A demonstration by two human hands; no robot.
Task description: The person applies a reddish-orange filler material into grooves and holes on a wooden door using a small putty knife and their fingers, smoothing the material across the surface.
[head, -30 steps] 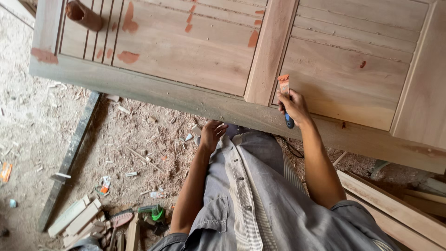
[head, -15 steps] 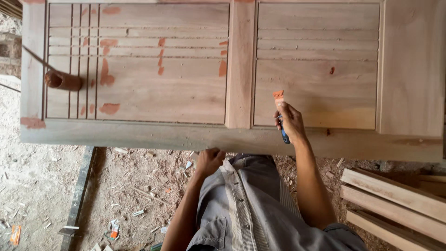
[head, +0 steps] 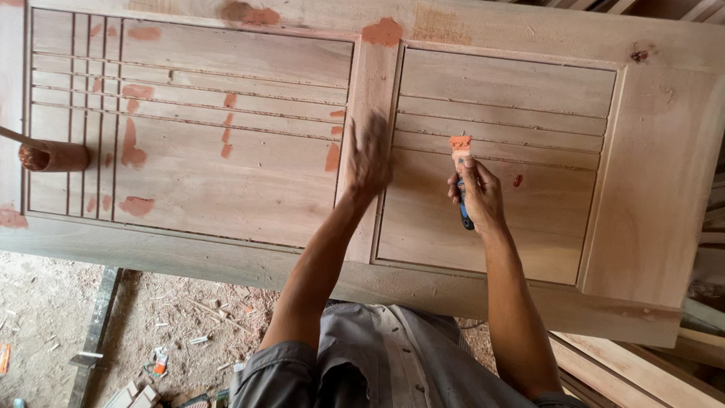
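The right hand (head: 477,195) is gripping a blue-handled putty knife (head: 461,178), its flat blade smeared with reddish filler, over the grooved right panel of the bare wooden door (head: 226,189). The left hand (head: 368,156) is lying flat, fingers spread, on the smooth centre stile.

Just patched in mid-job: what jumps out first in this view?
The big pale wooden panelled door lying flat fills the frame, dotted with reddish-brown filler patches, mostly on its left panel. The right hand holds a blue-handled putty knife, its blade loaded with filler, over the right panel, while the left hand rests flat on the centre stile. A small brown filler pot sits at the door's left edge.
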